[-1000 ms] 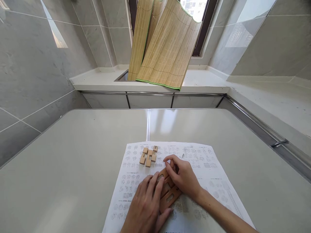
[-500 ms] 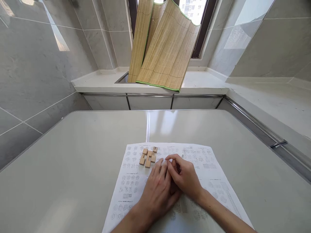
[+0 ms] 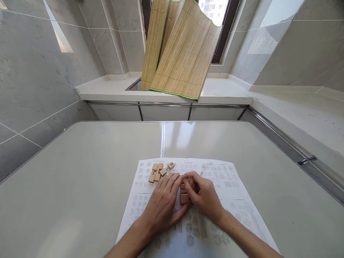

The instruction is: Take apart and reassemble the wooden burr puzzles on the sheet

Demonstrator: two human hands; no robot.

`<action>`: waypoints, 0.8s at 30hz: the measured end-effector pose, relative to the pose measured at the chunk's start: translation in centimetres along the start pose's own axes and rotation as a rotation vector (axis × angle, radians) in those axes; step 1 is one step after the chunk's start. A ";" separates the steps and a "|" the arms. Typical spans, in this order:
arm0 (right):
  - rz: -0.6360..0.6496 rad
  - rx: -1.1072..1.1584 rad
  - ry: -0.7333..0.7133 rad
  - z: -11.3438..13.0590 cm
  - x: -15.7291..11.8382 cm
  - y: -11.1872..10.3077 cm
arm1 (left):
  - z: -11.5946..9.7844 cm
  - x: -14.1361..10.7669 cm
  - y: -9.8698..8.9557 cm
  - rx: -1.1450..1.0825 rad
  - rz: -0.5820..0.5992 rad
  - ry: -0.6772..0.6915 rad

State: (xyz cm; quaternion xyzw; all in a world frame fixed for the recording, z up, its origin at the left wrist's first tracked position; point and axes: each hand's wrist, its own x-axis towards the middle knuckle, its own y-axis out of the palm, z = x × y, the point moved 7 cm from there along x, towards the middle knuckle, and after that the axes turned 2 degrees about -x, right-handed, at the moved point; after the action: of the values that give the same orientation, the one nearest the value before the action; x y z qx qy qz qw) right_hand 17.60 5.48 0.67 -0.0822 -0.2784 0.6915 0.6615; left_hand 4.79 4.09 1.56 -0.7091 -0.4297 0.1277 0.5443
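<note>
A printed sheet (image 3: 228,222) lies on the pale table, under both hands. Several small wooden blocks (image 3: 158,172) sit in a loose group near its upper left, one marked with a dark figure. Beside them my left hand (image 3: 163,199) rests with fingers stretched forward and thumb apart, its fingertips close to the group. Reddish-brown wooden blocks (image 3: 185,199) stand between my hands, next to my left thumb. My right hand (image 3: 201,193) is curled over their upper right, thumb and index finger pinched around a wooden block that is mostly hidden.
The pale table (image 3: 80,179) has a seam (image 3: 162,139) running away from me. Behind it are a metal rail (image 3: 115,103) and a white ledge (image 3: 228,89). A bamboo mat (image 3: 182,53) with green edging leans at the window. Tiled walls flank both sides.
My left hand has shifted left and opened away from my right hand, uncovering the reddish-brown blocks. The loose blocks beside it have moved up and left, with their arrangement changed.
</note>
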 end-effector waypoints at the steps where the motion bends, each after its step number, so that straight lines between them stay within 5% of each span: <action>1: 0.000 0.023 0.022 -0.1 0.1 0.0 | 0.1 0.0 -0.1 -0.019 0.003 0.006; 16: 0.137 0.353 0.162 -1.7 0.6 0.7 | -0.6 0.0 -0.8 -0.176 0.014 -0.043; 24: 0.076 0.429 0.227 -2.4 0.4 0.8 | 0.1 -0.4 0.5 -0.138 0.008 -0.130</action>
State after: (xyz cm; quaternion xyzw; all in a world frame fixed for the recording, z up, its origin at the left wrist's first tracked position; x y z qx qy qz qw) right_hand 18.03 6.55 -1.56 -0.0274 -0.0457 0.7455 0.6643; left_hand 4.68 3.86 0.95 -0.7367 -0.4689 0.1459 0.4648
